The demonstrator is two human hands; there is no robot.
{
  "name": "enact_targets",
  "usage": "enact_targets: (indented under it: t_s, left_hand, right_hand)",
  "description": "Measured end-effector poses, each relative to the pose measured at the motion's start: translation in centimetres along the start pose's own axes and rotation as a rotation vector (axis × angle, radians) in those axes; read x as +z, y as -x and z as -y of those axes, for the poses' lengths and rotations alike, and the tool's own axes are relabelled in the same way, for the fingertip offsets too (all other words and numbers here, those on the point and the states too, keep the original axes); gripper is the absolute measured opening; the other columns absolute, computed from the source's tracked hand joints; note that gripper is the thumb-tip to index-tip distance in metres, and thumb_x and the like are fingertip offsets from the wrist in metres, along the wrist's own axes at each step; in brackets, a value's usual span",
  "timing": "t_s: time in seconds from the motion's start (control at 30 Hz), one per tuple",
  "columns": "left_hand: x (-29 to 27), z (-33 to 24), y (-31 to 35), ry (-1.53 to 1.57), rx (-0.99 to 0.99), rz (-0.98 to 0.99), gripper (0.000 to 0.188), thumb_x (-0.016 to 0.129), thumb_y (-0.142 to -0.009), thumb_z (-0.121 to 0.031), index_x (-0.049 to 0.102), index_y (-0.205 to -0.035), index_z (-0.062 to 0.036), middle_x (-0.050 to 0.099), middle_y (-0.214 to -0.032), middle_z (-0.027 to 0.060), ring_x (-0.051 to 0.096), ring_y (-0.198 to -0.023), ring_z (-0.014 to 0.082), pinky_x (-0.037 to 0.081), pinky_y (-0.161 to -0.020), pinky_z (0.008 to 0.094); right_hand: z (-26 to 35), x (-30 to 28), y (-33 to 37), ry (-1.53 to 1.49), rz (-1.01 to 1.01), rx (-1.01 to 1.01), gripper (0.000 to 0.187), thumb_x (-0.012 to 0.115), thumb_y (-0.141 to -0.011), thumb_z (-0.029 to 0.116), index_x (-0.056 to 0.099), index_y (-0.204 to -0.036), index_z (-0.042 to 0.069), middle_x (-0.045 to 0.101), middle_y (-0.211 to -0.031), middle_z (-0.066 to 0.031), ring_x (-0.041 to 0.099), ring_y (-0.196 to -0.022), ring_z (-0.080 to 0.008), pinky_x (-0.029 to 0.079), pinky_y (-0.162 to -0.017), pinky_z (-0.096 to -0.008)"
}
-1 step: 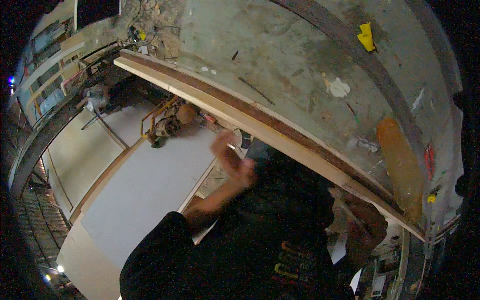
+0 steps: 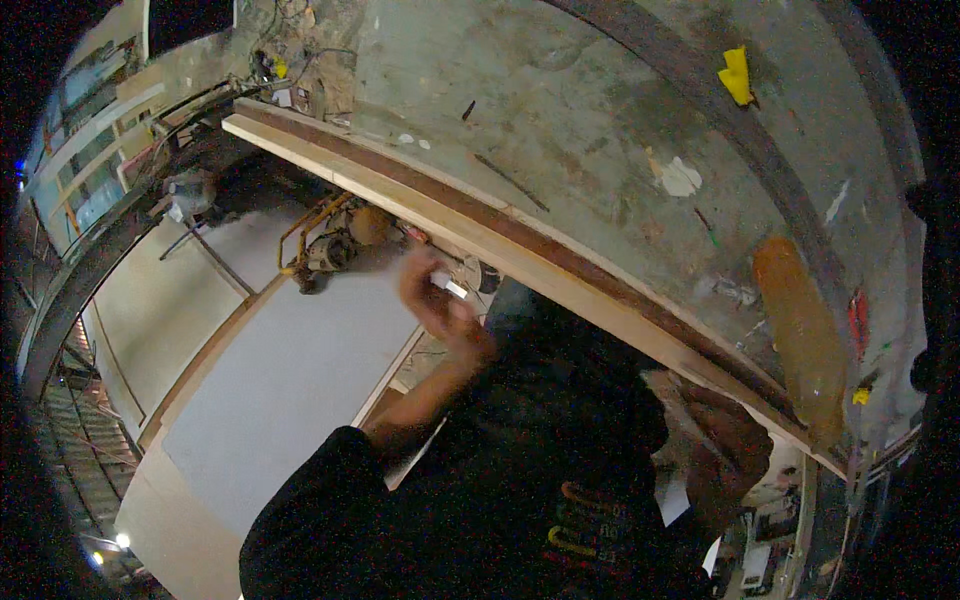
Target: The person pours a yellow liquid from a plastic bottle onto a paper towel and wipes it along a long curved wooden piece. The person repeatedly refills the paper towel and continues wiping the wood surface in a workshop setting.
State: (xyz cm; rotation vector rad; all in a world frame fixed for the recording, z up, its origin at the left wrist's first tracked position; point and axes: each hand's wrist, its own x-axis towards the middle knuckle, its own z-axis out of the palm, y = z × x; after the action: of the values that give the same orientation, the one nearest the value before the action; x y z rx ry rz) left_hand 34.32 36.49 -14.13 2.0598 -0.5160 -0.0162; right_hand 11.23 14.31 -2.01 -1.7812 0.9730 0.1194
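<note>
My left hand (image 2: pixel 440 305) is raised near the long pale wooden strip (image 2: pixel 520 280), its bent fingers smeared by motion. A small bright white piece (image 2: pixel 455 288) shows by the fingers; I cannot tell whether it is held. On the far side of my dark shirt, my right hand (image 2: pixel 725 430) is in shadow close to the strip's lower right end. Its fingers are too dark to make out. A brown band (image 2: pixel 480 215) runs along the strip's upper side.
A white sheet (image 2: pixel 290 370) lies at the left, with a machine with a yellow frame (image 2: pixel 330 250) at its upper edge. Beyond the strip spreads a stained grey-green surface (image 2: pixel 590 130), bearing a yellow scrap (image 2: pixel 735 75) and an oblong orange-brown thing (image 2: pixel 795 330).
My left hand has shifted slightly left and upward. The right hand, the wooden strip and the things around stay nearly as they were.
</note>
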Motion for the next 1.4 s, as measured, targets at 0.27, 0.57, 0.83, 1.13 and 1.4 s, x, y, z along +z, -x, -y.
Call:
enact_targets:
  t_s: [0.27,0.57,0.83,1.13,1.4]
  left_hand:
    - [-0.9,2.8,-3.1,0.137,-0.377,-0.172,0.061,0.059,-0.088,-0.047,0.041,-0.127,-0.0041,0.048,-0.128,0.0133,0.047,-0.12,0.0255,0.04,-0.097,0.0422]
    - [-1.5,-0.2,-3.3,0.107,-0.081,0.046,0.058,0.069,-0.085,-0.038,0.042,-0.128,-0.0093,0.049,-0.129,0.0138,0.045,-0.121,0.0279,0.035,-0.102,0.0474]
    - [8.7,-8.8,-7.2,0.186,0.449,1.047,0.084,0.08,-0.069,-0.016,0.035,-0.14,-0.0092,0.039,-0.141,0.0165,0.038,-0.128,0.039,0.035,-0.105,0.0477]
    - [19.3,-17.0,-3.6,0.448,0.608,1.309,0.073,0.08,-0.066,-0.022,0.047,-0.13,-0.009,0.055,-0.124,0.016,0.053,-0.115,0.0359,0.044,-0.097,0.0444]
    - [12.3,-28.3,-10.3,-0.187,1.146,1.133,0.069,0.078,-0.061,-0.017,0.055,-0.127,-0.0171,0.062,-0.107,0.0132,0.06,-0.099,0.0354,0.052,-0.085,0.0425]
  right_hand:
    - [5.0,0.7,-6.7,0.106,0.299,-0.029,0.028,0.065,-0.083,0.017,0.063,-0.108,0.005,0.067,-0.107,-0.0158,0.066,-0.097,-0.0312,0.052,-0.085,-0.0409]
    - [7.9,1.8,-7.3,0.206,0.154,-0.136,0.023,0.07,-0.073,0.014,0.069,-0.095,0.01,0.069,-0.099,-0.0116,0.068,-0.092,-0.0304,0.054,-0.083,-0.0401]
    - [7.6,-1.9,5.7,0.098,-0.46,0.117,0.031,0.076,-0.071,0.015,0.066,-0.097,0.001,0.067,-0.096,-0.0121,0.066,-0.087,-0.0251,0.054,-0.08,-0.0381]
    - [1.3,-2.1,9.2,-1.002,-1.179,0.256,0.05,0.071,-0.08,0.007,0.052,-0.124,-0.002,0.061,-0.116,-0.0124,0.059,-0.106,-0.0216,0.048,-0.091,-0.0361]
    - [0.7,-3.6,9.6,-1.193,-0.994,0.074,0.046,0.074,-0.078,0.011,0.058,-0.119,-0.002,0.067,-0.108,-0.011,0.064,-0.097,-0.0201,0.049,-0.088,-0.0339]
